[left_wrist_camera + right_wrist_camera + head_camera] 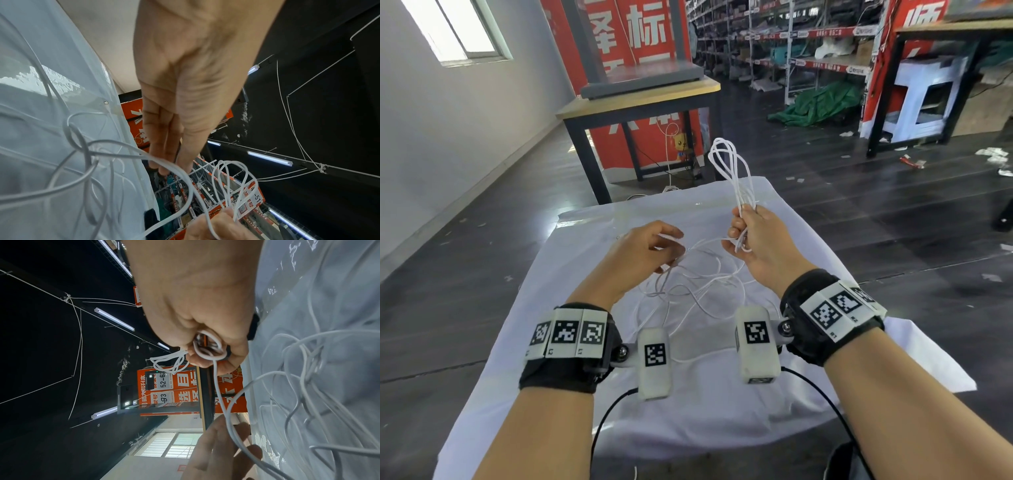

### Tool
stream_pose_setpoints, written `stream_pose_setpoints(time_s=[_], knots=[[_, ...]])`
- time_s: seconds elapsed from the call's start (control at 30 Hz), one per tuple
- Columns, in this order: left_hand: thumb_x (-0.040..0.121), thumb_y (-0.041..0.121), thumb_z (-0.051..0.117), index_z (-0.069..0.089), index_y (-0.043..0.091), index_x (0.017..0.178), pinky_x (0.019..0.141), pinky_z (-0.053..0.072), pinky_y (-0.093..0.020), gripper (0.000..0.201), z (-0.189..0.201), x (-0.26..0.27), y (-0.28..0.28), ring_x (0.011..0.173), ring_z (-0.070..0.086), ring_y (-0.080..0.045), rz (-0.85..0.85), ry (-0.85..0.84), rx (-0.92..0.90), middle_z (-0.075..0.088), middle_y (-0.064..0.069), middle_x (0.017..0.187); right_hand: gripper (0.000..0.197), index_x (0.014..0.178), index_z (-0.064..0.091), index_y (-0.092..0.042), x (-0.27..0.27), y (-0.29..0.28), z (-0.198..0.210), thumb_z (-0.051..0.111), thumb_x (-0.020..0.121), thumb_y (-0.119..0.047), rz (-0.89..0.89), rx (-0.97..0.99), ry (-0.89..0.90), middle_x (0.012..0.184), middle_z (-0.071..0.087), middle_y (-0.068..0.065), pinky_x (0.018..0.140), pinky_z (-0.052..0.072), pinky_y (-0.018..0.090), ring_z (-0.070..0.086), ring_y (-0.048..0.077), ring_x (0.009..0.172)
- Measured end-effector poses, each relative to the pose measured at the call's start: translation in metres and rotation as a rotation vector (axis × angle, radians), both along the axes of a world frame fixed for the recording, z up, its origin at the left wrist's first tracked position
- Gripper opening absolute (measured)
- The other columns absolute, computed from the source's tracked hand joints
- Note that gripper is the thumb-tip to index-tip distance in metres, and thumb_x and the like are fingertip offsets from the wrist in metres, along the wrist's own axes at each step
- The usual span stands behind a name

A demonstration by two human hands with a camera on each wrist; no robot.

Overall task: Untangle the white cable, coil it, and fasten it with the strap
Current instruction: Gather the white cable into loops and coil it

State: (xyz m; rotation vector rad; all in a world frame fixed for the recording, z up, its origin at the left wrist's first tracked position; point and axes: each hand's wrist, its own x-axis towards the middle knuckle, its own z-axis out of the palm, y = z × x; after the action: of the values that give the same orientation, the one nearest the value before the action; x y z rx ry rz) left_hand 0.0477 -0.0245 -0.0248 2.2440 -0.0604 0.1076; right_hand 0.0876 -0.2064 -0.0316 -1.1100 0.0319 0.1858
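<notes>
- The right hand [755, 240] has its fingers [197, 361] curled tight round a bunch of loops of the white cable [729, 171]; the right-wrist view shows several turns pinched between the thumb and the curled fingers.
- Above that fist the gathered loops stand up in a long, narrow bundle, raised off the desk [722, 404].
- A short turn of the same cable pokes out below the fist, and one strand runs from it down toward the loose part.
- The left hand [643, 250] is held just beside the right, palm turned down, its fingers [162, 146] long, close together and only slightly bent. A strand passes right by their tips; whether they pinch it or merely touch it cannot be told.
- The rest of the cable lies in a loose tangle of crossing loops on the desk, below and between the two hands.
- The desk is covered with a white cloth [571, 377] under a clear, shiny film.
- Each wrist wears a black band [565, 373] with square printed markers and a small white camera box [654, 363].
- Beyond the desk stand a wooden-topped table [640, 99], red banners [643, 41] and long storage shelves [791, 41] on a dark floor [465, 240].
</notes>
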Motion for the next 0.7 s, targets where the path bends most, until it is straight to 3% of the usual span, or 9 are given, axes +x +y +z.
stream_pose_setpoints(time_s=[0.07,0.17,0.27,0.37,0.57,0.7], knots=[[0.089,0.032,0.065,0.072,0.027,0.095,0.065,0.044,-0.010,0.011,0.002,-0.002,-0.004,0.072,0.064,0.002,-0.024,-0.003,0.029,0.073,0.008,0.084,0.026,0.084,0.047,-0.013,-0.001,0.001,0.001,0.031,0.103,-0.017,0.008,0.003,-0.006,0.063,0.038,-0.002,0.068,0.043,0.028,0.037,0.010,0.055],[0.086,0.043,0.064,0.075,0.028,0.090,0.074,0.044,-0.014,0.020,0.005,-0.004,-0.009,0.073,0.062,0.002,-0.078,0.064,-0.005,0.073,0.008,0.083,0.026,0.083,0.046,-0.013,0.000,0.000,0.002,0.031,0.103,-0.017,0.000,0.005,-0.013,0.063,0.038,-0.002,0.065,0.043,0.027,0.037,0.010,0.054],[0.087,0.033,0.067,0.076,0.023,0.089,0.076,0.045,-0.015,0.014,0.007,-0.004,-0.011,0.068,0.060,0.004,-0.072,0.098,-0.043,0.072,0.009,0.075,0.026,0.083,0.046,-0.013,-0.002,0.000,0.003,0.031,0.104,-0.017,-0.001,0.016,-0.011,0.063,0.038,-0.002,0.064,0.044,0.026,0.037,0.010,0.054],[0.087,0.027,0.068,0.075,0.019,0.089,0.078,0.052,-0.017,0.011,0.007,-0.004,-0.011,0.071,0.065,-0.003,-0.044,0.081,-0.050,0.074,0.005,0.077,0.026,0.083,0.046,-0.013,-0.002,0.000,0.003,0.031,0.104,-0.017,-0.010,0.008,-0.017,0.063,0.038,-0.001,0.064,0.044,0.026,0.037,0.010,0.054],[0.084,0.021,0.072,0.075,0.026,0.093,0.068,0.043,0.000,0.011,0.010,-0.008,-0.006,0.075,0.065,0.008,-0.061,-0.013,0.157,0.073,0.015,0.085,0.029,0.080,0.047,-0.015,0.003,-0.004,0.000,0.031,0.104,-0.021,-0.112,-0.041,0.023,0.063,0.039,-0.002,0.062,0.043,0.024,0.038,0.010,0.054],[0.087,0.025,0.069,0.072,0.024,0.089,0.068,0.042,-0.007,0.004,0.009,-0.005,-0.001,0.078,0.059,0.000,0.083,-0.207,0.268,0.064,0.010,0.087,0.031,0.073,0.043,-0.018,0.007,-0.007,-0.006,0.033,0.103,-0.018,-0.194,-0.066,0.033,0.067,0.040,-0.003,0.056,0.038,0.023,0.039,0.009,0.055]])
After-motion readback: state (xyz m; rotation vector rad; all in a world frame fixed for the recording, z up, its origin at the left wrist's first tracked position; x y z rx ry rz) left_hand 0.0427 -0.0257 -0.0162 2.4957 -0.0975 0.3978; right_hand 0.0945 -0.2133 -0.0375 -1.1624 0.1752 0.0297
